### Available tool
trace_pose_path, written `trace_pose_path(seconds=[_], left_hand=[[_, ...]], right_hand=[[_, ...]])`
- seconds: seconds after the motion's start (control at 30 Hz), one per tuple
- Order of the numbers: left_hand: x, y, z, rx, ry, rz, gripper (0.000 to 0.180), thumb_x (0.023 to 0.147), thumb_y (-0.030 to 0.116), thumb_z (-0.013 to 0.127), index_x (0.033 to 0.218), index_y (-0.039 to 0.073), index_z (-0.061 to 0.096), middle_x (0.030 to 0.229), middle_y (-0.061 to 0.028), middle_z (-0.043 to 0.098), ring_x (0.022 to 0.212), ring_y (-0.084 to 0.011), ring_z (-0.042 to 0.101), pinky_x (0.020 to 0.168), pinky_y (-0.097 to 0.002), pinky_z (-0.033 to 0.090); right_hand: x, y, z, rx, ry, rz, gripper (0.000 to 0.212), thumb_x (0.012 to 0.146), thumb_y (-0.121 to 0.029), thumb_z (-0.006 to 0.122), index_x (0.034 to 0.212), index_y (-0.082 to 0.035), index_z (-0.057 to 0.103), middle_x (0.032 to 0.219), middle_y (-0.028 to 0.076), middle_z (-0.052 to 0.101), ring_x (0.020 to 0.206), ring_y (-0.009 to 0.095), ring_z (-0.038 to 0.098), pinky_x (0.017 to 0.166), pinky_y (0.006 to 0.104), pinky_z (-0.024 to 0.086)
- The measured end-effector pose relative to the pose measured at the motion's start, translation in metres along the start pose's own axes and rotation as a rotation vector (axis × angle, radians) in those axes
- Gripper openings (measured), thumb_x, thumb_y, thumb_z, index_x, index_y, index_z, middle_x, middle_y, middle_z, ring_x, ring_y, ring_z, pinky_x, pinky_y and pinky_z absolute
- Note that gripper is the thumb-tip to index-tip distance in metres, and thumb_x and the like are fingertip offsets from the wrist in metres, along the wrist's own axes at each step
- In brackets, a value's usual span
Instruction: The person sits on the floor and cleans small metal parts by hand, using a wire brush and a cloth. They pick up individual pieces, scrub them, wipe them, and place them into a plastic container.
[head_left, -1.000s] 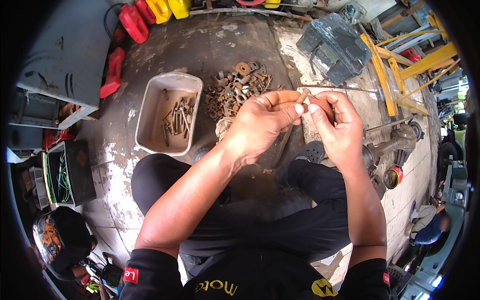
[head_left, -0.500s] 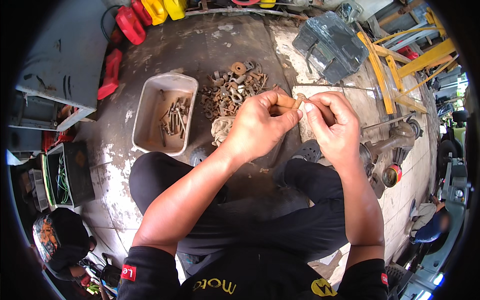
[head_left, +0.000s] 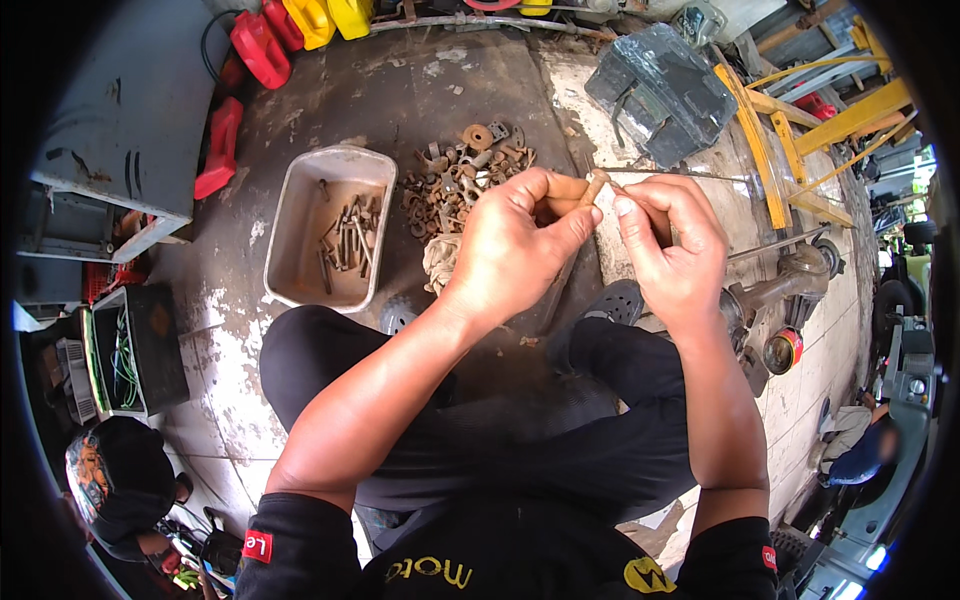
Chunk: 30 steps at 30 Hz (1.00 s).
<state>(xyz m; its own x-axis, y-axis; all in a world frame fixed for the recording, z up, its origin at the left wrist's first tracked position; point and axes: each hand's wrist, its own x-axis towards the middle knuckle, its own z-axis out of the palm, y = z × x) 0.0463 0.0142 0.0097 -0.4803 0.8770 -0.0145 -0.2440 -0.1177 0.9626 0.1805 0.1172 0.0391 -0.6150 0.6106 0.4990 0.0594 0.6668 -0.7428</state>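
My left hand (head_left: 512, 238) is closed in a pinch on a short rusty bolt (head_left: 595, 185), held tilted above the floor. Close to its right side is my right hand (head_left: 678, 248), thumb and forefinger pinched together; whatever lies between them is too small to make out. Below and beyond my left hand spreads a heap of rusty nuts, washers and other hardware (head_left: 455, 185). A crumpled pale cloth (head_left: 441, 262) lies at the heap's near edge. Left of it stands a grey rectangular tub (head_left: 278, 235) with several loose bolts (head_left: 350, 235) in it.
A black plastic case (head_left: 660, 92) lies at the far right, beside a yellow metal frame (head_left: 765, 150). Greasy metal machine parts (head_left: 800, 275) rest on the right. Red jugs (head_left: 262, 50) and a grey cabinet (head_left: 125, 120) stand far left. One person (head_left: 120, 485) is at lower left, another (head_left: 860, 445) at right.
My right hand has shifted slightly right, widening the gap between its thumb and my left fingers. The bolt in my left hand has risen a little and turned. The tub and heap look unchanged.
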Motion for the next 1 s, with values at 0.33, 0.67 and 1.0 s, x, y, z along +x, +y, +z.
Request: trace_pose_path(seconds=[0.33, 0.67, 1.0], left_hand=[[0.002, -0.002, -0.007, 0.112, 0.010, 0.094, 0.019, 0.091, 0.005, 0.072, 0.108, -0.002, 0.067, 0.093, -0.0045, 0.071, 0.083, -0.0071, 0.061, 0.077, -0.0246, 0.052], [0.007, 0.011, -0.020, -0.422, 0.063, -0.165, 0.019, 0.100, 0.021, 0.064, 0.116, 0.012, 0.062, 0.107, -0.0005, 0.067, 0.092, -0.0091, 0.062, 0.080, -0.0262, 0.051], [0.025, 0.020, -0.039, -0.189, 0.178, 0.006, 0.044, 0.095, 0.010, 0.068, 0.135, -0.003, 0.054, 0.114, -0.0101, 0.067, 0.094, -0.0095, 0.060, 0.085, -0.0239, 0.049]], right_hand=[[-0.001, 0.004, -0.006, -0.045, -0.062, 0.100, 0.009, 0.088, 0.001, 0.070, 0.095, 0.004, 0.065, 0.092, 0.010, 0.064, 0.080, 0.014, 0.065, 0.072, 0.0269, 0.053], [0.003, 0.044, -0.015, -0.012, -0.129, 0.398, 0.014, 0.093, -0.011, 0.068, 0.100, 0.001, 0.067, 0.090, 0.004, 0.070, 0.085, 0.008, 0.063, 0.079, 0.0255, 0.050], [-0.111, 0.206, 0.085, -0.083, -0.279, 0.860, 0.021, 0.091, -0.022, 0.071, 0.096, -0.002, 0.067, 0.079, 0.009, 0.071, 0.073, 0.021, 0.068, 0.071, 0.0358, 0.052]])
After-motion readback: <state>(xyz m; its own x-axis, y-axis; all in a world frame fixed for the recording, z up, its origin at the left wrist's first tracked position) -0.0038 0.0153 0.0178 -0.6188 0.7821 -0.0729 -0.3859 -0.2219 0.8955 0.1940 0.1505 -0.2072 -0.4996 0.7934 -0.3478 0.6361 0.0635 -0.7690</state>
